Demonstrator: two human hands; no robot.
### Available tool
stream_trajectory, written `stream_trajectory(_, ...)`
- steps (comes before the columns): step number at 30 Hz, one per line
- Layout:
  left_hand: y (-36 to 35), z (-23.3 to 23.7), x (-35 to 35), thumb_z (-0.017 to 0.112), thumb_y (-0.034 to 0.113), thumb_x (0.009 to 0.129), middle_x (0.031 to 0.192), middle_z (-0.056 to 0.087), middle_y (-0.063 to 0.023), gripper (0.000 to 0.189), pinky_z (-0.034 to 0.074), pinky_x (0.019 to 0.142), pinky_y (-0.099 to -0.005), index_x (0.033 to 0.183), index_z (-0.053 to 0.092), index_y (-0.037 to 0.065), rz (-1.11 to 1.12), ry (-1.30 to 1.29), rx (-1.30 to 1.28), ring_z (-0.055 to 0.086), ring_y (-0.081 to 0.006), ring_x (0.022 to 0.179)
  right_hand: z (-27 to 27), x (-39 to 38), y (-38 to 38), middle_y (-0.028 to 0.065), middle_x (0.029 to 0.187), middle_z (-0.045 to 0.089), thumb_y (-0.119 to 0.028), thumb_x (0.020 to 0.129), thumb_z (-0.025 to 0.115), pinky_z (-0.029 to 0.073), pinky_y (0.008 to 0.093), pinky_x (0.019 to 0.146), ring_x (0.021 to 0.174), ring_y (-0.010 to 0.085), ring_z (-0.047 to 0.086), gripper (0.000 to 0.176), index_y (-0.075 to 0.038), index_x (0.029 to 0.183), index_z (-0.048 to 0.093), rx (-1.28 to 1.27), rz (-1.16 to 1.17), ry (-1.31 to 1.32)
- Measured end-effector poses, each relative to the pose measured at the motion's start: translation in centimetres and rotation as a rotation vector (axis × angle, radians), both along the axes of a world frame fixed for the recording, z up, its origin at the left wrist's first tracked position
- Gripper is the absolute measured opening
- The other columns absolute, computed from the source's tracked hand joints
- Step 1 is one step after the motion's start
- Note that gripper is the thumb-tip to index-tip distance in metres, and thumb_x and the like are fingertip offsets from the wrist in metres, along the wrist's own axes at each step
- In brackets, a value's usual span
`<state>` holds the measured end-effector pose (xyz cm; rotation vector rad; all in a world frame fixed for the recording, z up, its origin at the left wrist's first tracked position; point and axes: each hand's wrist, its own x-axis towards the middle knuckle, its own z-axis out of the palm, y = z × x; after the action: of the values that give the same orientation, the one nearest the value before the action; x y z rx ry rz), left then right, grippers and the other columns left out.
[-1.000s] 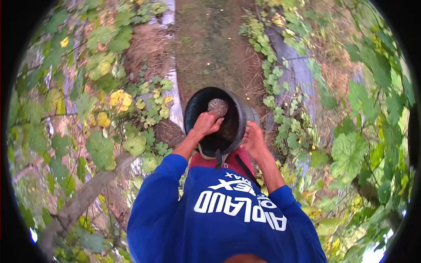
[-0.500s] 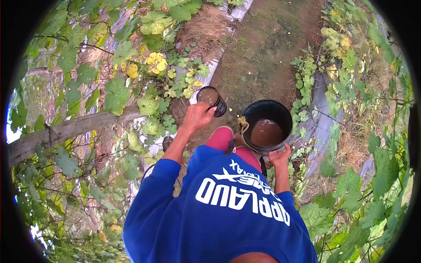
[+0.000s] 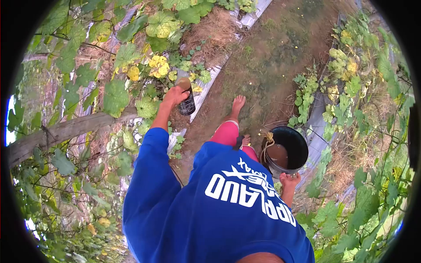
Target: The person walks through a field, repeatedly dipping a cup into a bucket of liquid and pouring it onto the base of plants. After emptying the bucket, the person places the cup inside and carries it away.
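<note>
My left hand (image 3: 176, 95) is closed around a dark, ribbed cup (image 3: 187, 105), held out at the left beside the plants. The cup is tilted with its mouth away from me, and brown liquid (image 3: 183, 82) shows at the mouth. On the right, the fingers of my right hand (image 3: 290, 180) grip the near edge of a black bucket (image 3: 299, 147). Muddy brown liquid (image 3: 277, 154) lies inside, and a yellowish rope (image 3: 268, 139) is tied at the bucket's left rim.
Leafy vines (image 3: 116, 96) crowd the left, with a wooden pole (image 3: 74, 129) running through them. More vines (image 3: 346, 74) grow on the right. Plastic sheeting (image 3: 210, 85) edges a dirt path (image 3: 267, 65). My bare foot (image 3: 238, 104) stands on the path.
My left hand has moved left and forward, and the cup is tipped further. The bucket and my right hand have shifted right and nearer to me. A bare foot now shows ahead.
</note>
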<state>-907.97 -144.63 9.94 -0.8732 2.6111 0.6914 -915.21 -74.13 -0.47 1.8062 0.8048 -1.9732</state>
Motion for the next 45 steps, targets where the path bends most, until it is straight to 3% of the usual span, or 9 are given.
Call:
stream_trajectory(1,-0.8,-0.2,-0.7,0.051,0.046,0.085,0.102,0.066,-0.0279,0.050,0.048,0.092,-0.0461,0.105,0.069,0.004,0.026,-0.112,0.044,0.063,-0.0408,0.100,0.0,-0.8,0.4,0.0074,0.116,0.048,-0.057,0.072,0.059,0.041,0.0401,0.074,0.094,0.0235,0.046,0.073,-0.007,0.122,0.045,0.011,-0.076,-0.101)
stream_trajectory(8,-4.3,-4.5,-2.7,0.050,0.046,0.085,0.101,0.066,-0.0270,0.055,0.057,0.066,-0.0423,0.099,0.066,-0.005,0.248,-0.323,0.351,0.069,-0.0355,0.079,3.6,-5.2,-1.1,0.0195,0.097,0.042,-0.057,0.078,0.054,0.045,0.0423,0.068,0.084,0.0285,0.047,0.074,0.005,0.111,0.032,-0.180,-0.192,-0.030)
stream_trajectory(12,-4.0,-5.3,-3.9,0.052,0.044,0.086,0.102,0.066,-0.0253,0.052,0.057,0.069,-0.0421,0.098,0.067,-0.004,0.392,-0.341,0.359,0.069,-0.0358,0.079,-2.1,-7.2,1.9,0.0245,0.109,0.040,-0.056,0.077,0.055,0.044,0.0440,0.067,0.084,0.0295,0.047,0.077,0.008,0.114,0.030,-0.190,-0.197,0.096)
stream_trajectory(13,-3.8,-4.6,-4.3,0.052,0.043,0.087,0.101,0.067,-0.0242,0.049,0.057,0.072,-0.0418,0.097,0.067,-0.003,0.462,-0.344,0.398,0.069,-0.0359,0.079,-0.4,-8.6,-2.0,0.0270,0.114,0.040,-0.055,0.076,0.056,0.044,0.0412,0.067,0.089,0.0297,0.047,0.085,0.012,0.121,0.028,0.183,-0.123,0.211)
stream_trajectory(14,-4.1,-4.9,-4.4,0.052,0.043,0.087,0.101,0.067,-0.0242,0.049,0.057,0.072,-0.0418,0.097,0.067,-0.003,0.449,-0.341,0.397,0.069,-0.0359,0.079,0.5,-10.6,-3.2,0.0270,0.114,0.040,-0.055,0.076,0.056,0.044,0.0412,0.067,0.089,0.0297,0.047,0.085,0.012,0.121,0.028,0.184,-0.135,0.216)
stream_trajectory(16,-4.2,-7.3,-3.9,0.054,0.041,0.088,0.100,0.067,-0.0244,0.044,0.054,0.077,-0.0443,0.093,0.067,-0.001,0.213,-0.234,0.294,0.066,-0.0399,0.081,2.7,-13.9,-5.0,0.0292,0.119,0.038,-0.053,0.075,0.058,0.044,0.0392,0.068,0.092,0.0304,0.047,0.093,0.014,0.130,0.024,-0.219,-0.526,0.008)
stream_trajectory(20,-3.9,-8.7,-6.4,0.054,0.041,0.088,0.094,0.066,-0.0258,0.042,0.051,0.079,-0.0486,0.088,0.067,0.000,0.172,-0.005,0.103,0.063,-0.0442,0.083,5.2,-19.5,-11.4,0.0310,0.122,0.036,-0.048,0.074,0.064,0.044,0.0394,0.070,0.092,0.0298,0.045,0.097,0.016,0.135,0.023,-0.123,-0.769,-0.075)
stream_trajectory(32,-11.4,0.7,-37.4,0.053,0.045,0.088,0.095,0.066,-0.0253,0.044,0.048,0.086,-0.0500,0.096,0.070,0.005,-0.067,-0.003,0.024,0.062,-0.0437,0.094,-1.2,-33.2,-17.2,0.0278,0.124,0.036,-0.054,0.075,0.053,0.045,0.0411,0.073,0.091,0.0298,0.046,0.094,0.013,0.135,0.023,-0.185,-0.656,-0.088)
stream_trajectory(45,-21.2,1.8,-64.1,0.056,0.054,0.079,0.108,0.067,-0.0240,0.061,0.050,0.087,-0.0454,0.108,0.067,0.002,-0.187,-0.321,0.005,0.065,-0.0391,0.099,-2.8,-41.5,-18.3,0.0114,0.117,0.040,-0.053,0.077,0.054,0.043,0.0444,0.078,0.098,0.0287,0.044,0.074,-0.003,0.128,0.033,-0.248,-0.739,-0.017)
